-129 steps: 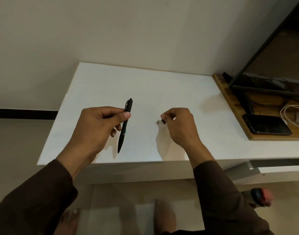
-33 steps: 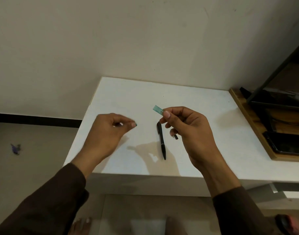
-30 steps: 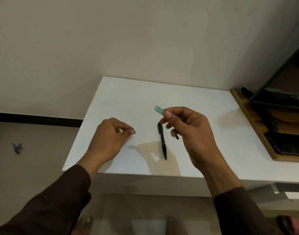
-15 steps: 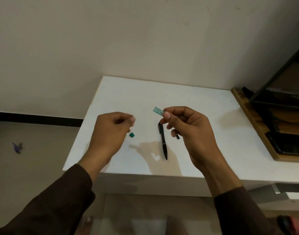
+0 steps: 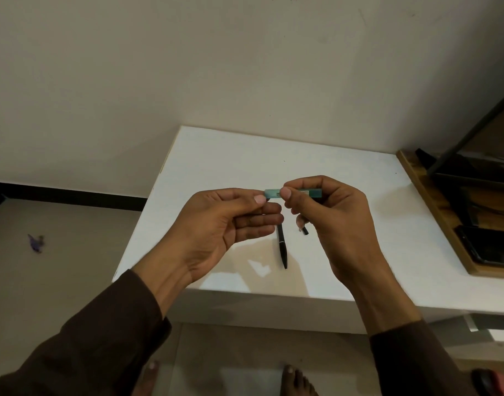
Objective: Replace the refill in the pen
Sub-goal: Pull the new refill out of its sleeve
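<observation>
My right hand [image 5: 340,224] holds a small teal refill tube [image 5: 310,192] level above the white table [image 5: 245,155], pinched between thumb and forefinger. The thumb and fingers of my left hand [image 5: 216,224] close on the tube's left end. Below the hands a black pen [image 5: 282,248] lies on the table with its tip toward me; my left fingers hide its upper part. A small black piece [image 5: 304,231] shows just under my right little finger; whether it rests on the table or in the hand I cannot tell.
A wooden tray [image 5: 416,181] at the table's right edge carries a dark phone [image 5: 491,250] and a black stand. A purple scrap [image 5: 36,242] lies on the floor to the left. My bare feet are under the table's front edge.
My left hand set a small green piece on the table, then rose and moved right to the teal tube. My right hand turned the tube level. The green piece is hidden now.
</observation>
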Available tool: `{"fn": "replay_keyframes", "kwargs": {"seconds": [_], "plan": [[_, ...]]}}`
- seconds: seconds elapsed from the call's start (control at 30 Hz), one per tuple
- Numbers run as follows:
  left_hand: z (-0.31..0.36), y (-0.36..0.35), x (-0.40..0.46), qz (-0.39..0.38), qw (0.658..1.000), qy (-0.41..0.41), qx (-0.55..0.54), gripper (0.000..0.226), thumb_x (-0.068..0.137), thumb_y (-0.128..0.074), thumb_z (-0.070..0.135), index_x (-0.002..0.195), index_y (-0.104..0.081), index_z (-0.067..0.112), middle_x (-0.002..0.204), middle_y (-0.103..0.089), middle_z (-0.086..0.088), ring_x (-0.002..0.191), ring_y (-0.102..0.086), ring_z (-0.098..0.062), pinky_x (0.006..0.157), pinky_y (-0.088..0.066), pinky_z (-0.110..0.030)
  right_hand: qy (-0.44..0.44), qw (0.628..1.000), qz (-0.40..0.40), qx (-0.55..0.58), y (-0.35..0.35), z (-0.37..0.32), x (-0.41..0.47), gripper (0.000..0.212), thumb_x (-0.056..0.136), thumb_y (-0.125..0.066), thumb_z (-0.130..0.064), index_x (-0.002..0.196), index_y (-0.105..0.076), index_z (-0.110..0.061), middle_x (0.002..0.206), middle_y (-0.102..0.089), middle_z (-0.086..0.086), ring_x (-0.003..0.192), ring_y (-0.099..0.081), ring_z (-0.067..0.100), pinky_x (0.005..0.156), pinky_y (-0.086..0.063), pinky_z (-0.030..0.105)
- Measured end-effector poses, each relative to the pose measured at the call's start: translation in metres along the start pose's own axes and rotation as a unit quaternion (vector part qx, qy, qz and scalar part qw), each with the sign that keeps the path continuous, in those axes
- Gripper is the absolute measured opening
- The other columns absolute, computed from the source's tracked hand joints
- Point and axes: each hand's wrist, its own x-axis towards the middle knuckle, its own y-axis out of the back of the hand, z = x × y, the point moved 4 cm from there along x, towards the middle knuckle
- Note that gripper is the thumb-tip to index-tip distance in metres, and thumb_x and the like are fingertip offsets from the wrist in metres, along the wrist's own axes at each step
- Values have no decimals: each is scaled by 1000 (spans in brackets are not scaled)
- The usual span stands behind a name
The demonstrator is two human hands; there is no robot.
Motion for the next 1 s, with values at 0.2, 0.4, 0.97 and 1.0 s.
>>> {"fn": "replay_keyframes", "kwargs": {"seconds": [0.2, 0.4, 0.97, 1.0], "plan": [[-1, 1, 0, 6, 1000, 0, 8, 21, 91, -67, 3, 108, -73, -8, 94, -78, -24, 87, -79, -34, 75, -65, -36, 5, 1000, 6, -6, 0, -2, 0, 6, 87, -78, -22, 91, -80, -18, 76, -74, -4, 66, -62, 12, 61, -54, 28], [-2, -2, 0, -1, 1000, 6, 0, 23, 91, -65, 2, 111, -72, -8, 100, -77, -27, 92, -78, -38, 78, -65, -39, 15, 1000, 4, -3, 1, -5, -1, 3, 87, -78, -19, 90, -80, -18, 76, -75, -5, 66, -63, 11, 61, -55, 27], [0, 0, 1, 3, 1000, -13, -8, 33, 81, -72, 9, 108, -71, -9, 93, -79, -24, 86, -79, -34, 75, -65, -36, 6, 1000, 7, 20, 1, -5, -2, 6, 89, -77, -15, 93, -81, -13, 76, -74, 0, 67, -64, 15, 62, -54, 30], [0, 0, 2, 3, 1000, -14, -5, 30, 84, -71, 8, 109, -71, -9, 92, -78, -23, 84, -79, -33, 75, -65, -36, 5, 1000, 7, 22, 2, -5, -2, 6, 90, -76, -14, 93, -80, -12, 75, -74, -1, 67, -64, 14, 62, -54, 30]]}}
